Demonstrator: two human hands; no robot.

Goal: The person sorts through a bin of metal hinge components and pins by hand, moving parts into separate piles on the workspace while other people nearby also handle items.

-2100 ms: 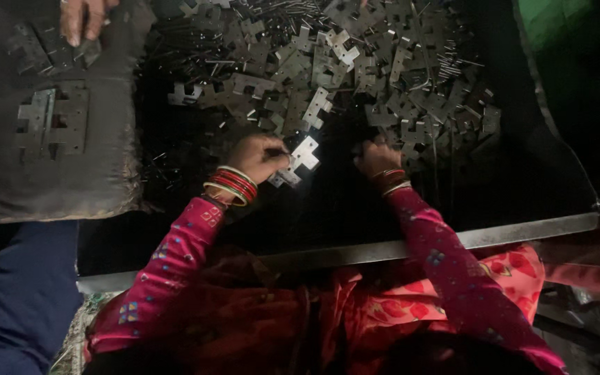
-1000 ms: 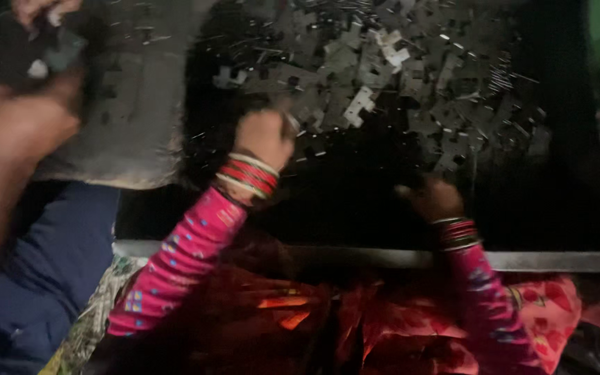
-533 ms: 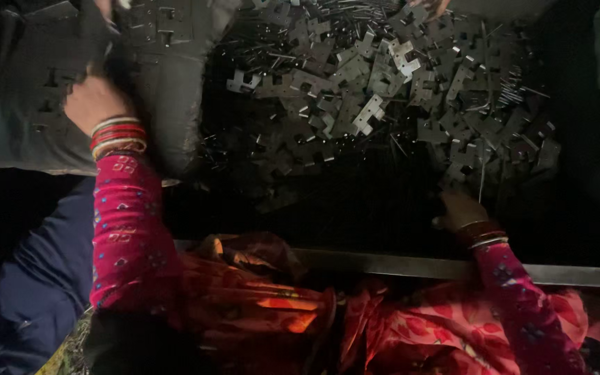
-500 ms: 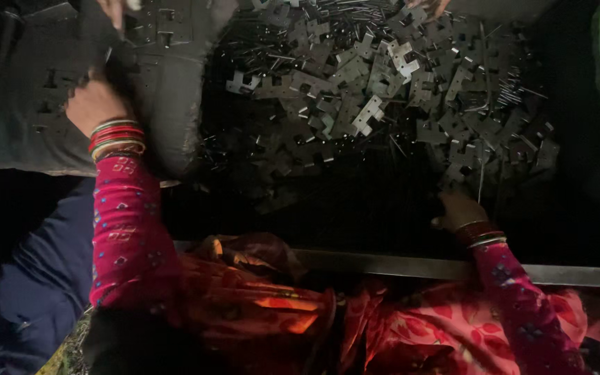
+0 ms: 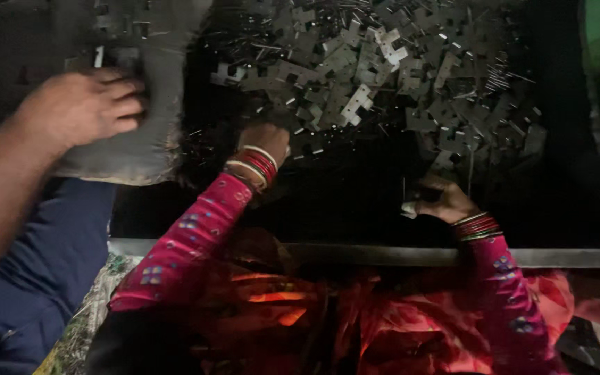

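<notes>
fingers of the left hand [image 5: 267, 139] are curled down into the near edge of a heap of flat, cross-shaped metal pieces [image 5: 383, 83] — whether a piece is pinched cannot be told, the fingertips being hidden among the metal. red and gold bangles [image 5: 253, 164] are worn at that wrist, above a pink patterned sleeve [image 5: 182, 243]. the right hand [image 5: 439, 200] is rested low on the dark tray [image 5: 355, 208], just below the heap's near-right edge, fingers bent inward; its grip cannot be made out in the shadow. the heap is spread across the far half of the tray, one brighter piece [image 5: 355, 104] lying just beyond the left hand. the tray's pale metal rim [image 5: 397, 255] is seen crossing near the body. off to the left, another person's hand [image 5: 81, 107] is laid on a grey sack [image 5: 140, 62] — a few pieces rest on it.
</notes>
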